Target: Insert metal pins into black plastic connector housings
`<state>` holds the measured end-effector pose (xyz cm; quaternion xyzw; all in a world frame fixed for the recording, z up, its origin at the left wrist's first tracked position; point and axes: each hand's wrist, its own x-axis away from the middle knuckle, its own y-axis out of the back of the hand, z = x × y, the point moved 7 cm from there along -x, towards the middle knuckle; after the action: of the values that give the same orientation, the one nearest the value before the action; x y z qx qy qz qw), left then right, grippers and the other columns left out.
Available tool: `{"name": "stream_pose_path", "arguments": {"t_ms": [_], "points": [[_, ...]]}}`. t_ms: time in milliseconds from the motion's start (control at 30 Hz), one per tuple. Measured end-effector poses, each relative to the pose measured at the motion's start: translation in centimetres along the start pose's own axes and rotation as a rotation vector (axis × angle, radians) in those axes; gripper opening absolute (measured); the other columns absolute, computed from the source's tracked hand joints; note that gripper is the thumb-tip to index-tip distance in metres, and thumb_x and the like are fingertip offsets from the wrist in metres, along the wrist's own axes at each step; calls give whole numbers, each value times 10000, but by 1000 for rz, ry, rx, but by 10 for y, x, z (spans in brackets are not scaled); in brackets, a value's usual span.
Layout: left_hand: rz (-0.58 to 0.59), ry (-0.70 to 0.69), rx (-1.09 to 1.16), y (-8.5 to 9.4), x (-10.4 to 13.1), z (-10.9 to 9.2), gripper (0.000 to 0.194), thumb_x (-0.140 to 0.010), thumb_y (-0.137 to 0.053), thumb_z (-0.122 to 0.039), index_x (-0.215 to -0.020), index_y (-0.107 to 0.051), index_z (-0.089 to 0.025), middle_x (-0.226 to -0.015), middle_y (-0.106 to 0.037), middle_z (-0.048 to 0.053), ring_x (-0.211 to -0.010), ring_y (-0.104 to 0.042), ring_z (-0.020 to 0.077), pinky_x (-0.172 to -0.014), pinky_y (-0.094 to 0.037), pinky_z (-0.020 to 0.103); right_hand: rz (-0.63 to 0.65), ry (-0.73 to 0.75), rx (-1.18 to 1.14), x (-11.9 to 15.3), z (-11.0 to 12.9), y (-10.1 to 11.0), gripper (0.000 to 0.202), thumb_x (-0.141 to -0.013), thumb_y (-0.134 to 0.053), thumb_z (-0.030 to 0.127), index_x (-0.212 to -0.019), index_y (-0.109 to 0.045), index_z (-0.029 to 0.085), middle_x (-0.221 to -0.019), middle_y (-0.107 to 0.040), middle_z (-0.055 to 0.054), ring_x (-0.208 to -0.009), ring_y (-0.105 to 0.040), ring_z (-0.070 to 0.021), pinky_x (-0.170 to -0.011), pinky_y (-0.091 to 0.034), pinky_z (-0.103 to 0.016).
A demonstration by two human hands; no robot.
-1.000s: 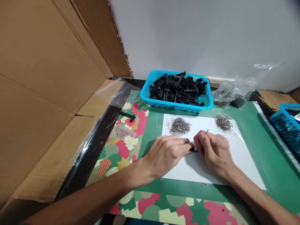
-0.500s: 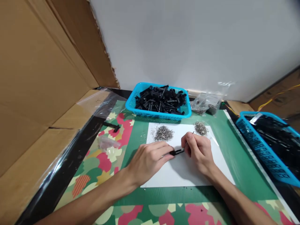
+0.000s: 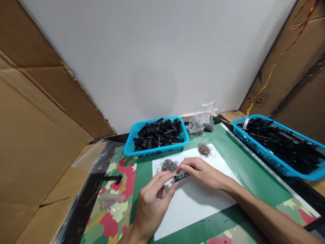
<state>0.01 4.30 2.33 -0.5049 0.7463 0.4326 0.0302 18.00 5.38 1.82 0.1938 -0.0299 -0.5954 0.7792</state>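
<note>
Clock centre: the black plastic part (image 3: 181, 177) is taken as centre; it is held tilted over the white sheet (image 3: 193, 210)
Left hand (image 3: 152, 200): thumb and fingertip are pinched on the part's left end
Right hand (image 3: 200, 171): fingers are curled over the right end, which is grasped and partly hidden
Changed since half a second ago: the right hand, then held at the part's tip with a thin rod, has been laid over the part; the view has been swung rightward, so more of the right blue basket (image 3: 254, 148) is shown, between 2 and 3 o'clock
Unchanged: the dark metal pile (image 3: 169, 165) is kept near 10 o'clock, the shiny metal pile (image 3: 203, 149) at 1, the left blue basket (image 3: 156, 151), filled with black parts, at 11
Lone black piece (image 3: 116, 178): left at 9 o'clock
Clear bags (image 3: 197, 125): set at 1 o'clock, beyond the shiny pile
Writing: boxed symbols (image 3: 259, 99) are printed on the right-hand carton (image 3: 294, 67), between 1 and 2 o'clock, too small to be read
</note>
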Motion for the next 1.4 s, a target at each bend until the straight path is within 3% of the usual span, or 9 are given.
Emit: {"name": "stream_pose_path", "arguments": {"t_ms": [200, 300, 500, 600, 733, 900, 1067, 1200, 1400], "points": [[-98, 48, -5, 6, -2, 5, 303, -998, -683, -281, -1298, -645, -280, -1153, -697, 42, -581, -573, 82, -501, -518, 190, 135, 20, 97, 9, 15, 25, 324, -1011, -657, 466, -933, -816, 195, -817, -755, -8, -695, -606, -143, -614, -427, -245], [-168, 119, 15, 7, 0, 12, 499, -996, -671, -333, -1465, -503, -293, -1186, -687, 55, -551, -567, 83, -472, -513, 201, 14, 37, 338, 16, 27, 84, 277, -1008, -673, 429, -919, -841, 228, -849, -783, -25, -715, -640, -150, -620, -424, -256], [-149, 152, 36, 6, 0, 12, 356, -1027, -596, -353, -1376, -573, -286, -1190, -678, 67, -648, -628, 122, -537, -559, 218, -933, -326, 1057, 94, 50, 260, 331, -907, -764, 510, -877, -868, 197, -920, -770, -135, -607, -552, -152, -534, -274, -311], [-99, 98, -17, 6, -1, 5, 272, -1039, -562, -306, -1301, -629, -275, -1198, -670, 77, -654, -625, 124, -565, -565, 229, -973, -549, 1130, 127, 37, 307, 307, -816, -847, 502, -799, -883, 198, -663, -704, -122, -441, -386, -106, -489, -203, -334], [-52, 45, -43, 4, -1, 0, 221, -1049, -508, -229, -1194, -672, -259, -1168, -673, 60, -576, -595, 92, -549, -528, 228, -846, -530, 1116, 131, 19, 337, 188, -620, -1000, 322, -586, -836, 236, -468, -609, -74, -338, -322, -81, -440, -145, -322], [-26, 46, -34, 0, 5, -1, 245, -1032, -478, -155, -1147, -666, -263, -1114, -669, 28, -591, -608, 84, -542, -490, 211, -872, -358, 1118, 83, 41, 304, 190, -703, -950, 406, -674, -848, 248, -539, -637, -77, -390, -308, -78, -467, -194, -316], [3, 37, -16, -3, 9, -2, 270, -1012, -436, -109, -1097, -650, -251, -1073, -664, 26, -561, -573, 86, -531, -457, 226, -453, 10, 790, -31, 51, 168, 315, -922, -738, 518, -1009, -826, 228, -790, -718, -51, -640, -607, -171, -581, -400, -302], [11, -1, 12, -4, 11, -3, 302, -990, -411, -70, -1066, -646, -244, -1033, -662, 27, -610, -615, 103, -582, -479, 234, -163, 21, 1140, -95, 29, 79, 279, -908, -754, 286, -1180, -788, 234, -979, -758, -72, -685, -629, -172, -561, -306, -289], [-9, -98, 12, -6, 15, -2, 314, -952, -426, -24, -1060, -633, -234, -998, -654, 29, -549, -555, 94, -547, -447, 236, -27, 33, 1368, -126, 5, 53, 178, -927, -614, 99, -976, -773, 163, -960, -732, -109, -619, -556, -145, -561, -161, -344]]}}
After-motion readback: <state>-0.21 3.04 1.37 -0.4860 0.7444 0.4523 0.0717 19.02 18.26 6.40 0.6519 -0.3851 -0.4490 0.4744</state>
